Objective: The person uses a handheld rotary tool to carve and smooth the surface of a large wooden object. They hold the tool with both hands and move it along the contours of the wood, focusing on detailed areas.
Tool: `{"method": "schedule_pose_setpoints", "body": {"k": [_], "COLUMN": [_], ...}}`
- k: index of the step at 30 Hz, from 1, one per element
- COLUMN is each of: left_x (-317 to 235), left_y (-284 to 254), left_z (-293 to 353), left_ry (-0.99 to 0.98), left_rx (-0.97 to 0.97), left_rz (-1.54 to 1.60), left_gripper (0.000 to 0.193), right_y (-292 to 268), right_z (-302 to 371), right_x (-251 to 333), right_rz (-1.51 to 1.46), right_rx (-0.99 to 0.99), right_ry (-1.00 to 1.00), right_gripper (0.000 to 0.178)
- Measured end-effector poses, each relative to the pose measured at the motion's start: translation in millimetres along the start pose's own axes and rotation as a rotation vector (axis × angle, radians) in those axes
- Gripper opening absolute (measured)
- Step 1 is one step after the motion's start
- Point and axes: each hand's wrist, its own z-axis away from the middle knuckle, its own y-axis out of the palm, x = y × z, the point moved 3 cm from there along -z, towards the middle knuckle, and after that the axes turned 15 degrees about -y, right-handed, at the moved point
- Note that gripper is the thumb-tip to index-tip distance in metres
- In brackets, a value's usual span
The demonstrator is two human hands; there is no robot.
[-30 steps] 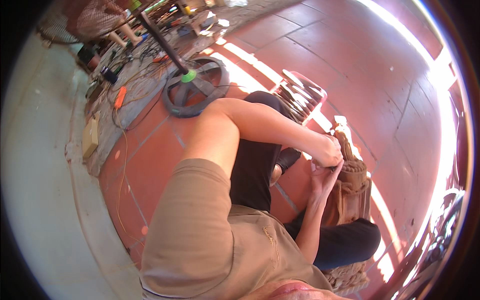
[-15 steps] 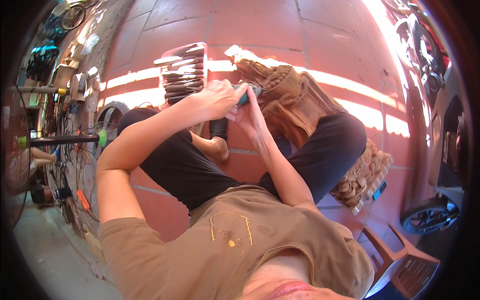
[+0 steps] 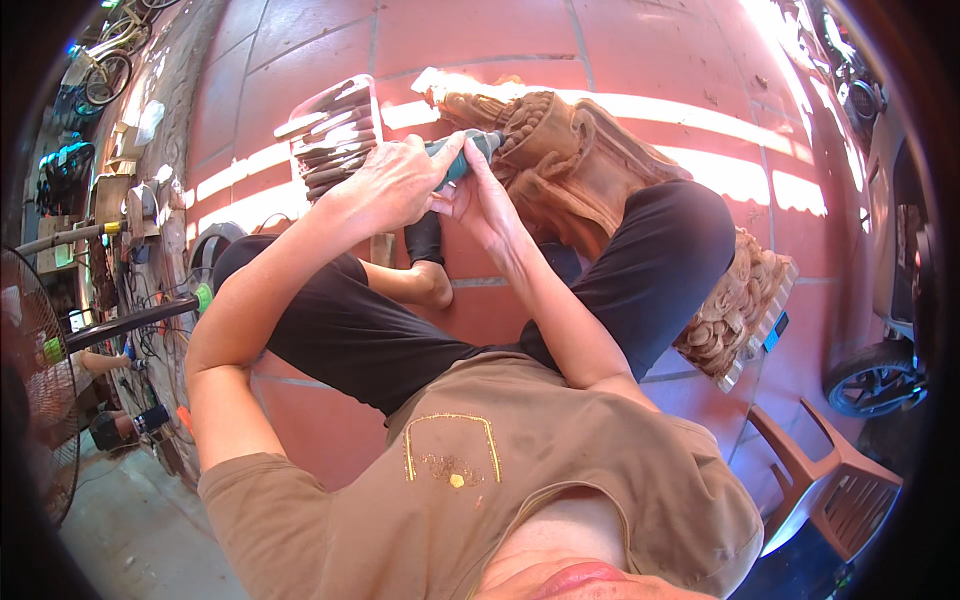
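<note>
Teal tool (image 3: 457,169), firmly in the grip of left hand (image 3: 393,182) and right hand (image 3: 484,206), points at a brown carving (image 3: 562,152) on tiled floor (image 3: 480,45).

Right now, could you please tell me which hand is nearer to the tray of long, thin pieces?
Left: the left hand is just off the lower right corner of the tray, while the right hand is farther right, at the teal handheld tool.

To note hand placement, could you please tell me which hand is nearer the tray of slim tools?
The left hand is nearer the tray; the right hand sits farther off, toward the carved wooden piece. Both hold the teal tool.
</note>
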Motion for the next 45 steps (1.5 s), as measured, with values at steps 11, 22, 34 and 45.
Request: {"method": "schedule_pose_setpoints", "body": {"k": [11, 22, 34, 45], "left_x": [-3, -14, -19, -22], "left_y": [1, -10, -14, -22], "left_z": [-13, -17, -18, -12], "left_ry": [0.004, 0.067, 0.013, 0.011], "left_rx": [0.010, -0.058, 0.082, 0.099], "left_rz": [0.039, 0.046, 0.048, 0.050], "left_gripper": [0.075, 0.064, 0.065, 0.063], "right_y": [-3, -5, -4, 0], "right_z": [-4, -5, -1, 4], "right_x": [7, 12, 14, 17], "right_rz": [0.020, 0.013, 0.005, -0.032], "right_rx": [-0.058, -0.052, -0.043, -0.008], "right_ry": [-0.020, -0.029, -0.019, -0.034], "right_gripper": [0.041, 0.042, 0.040, 0.038]}}
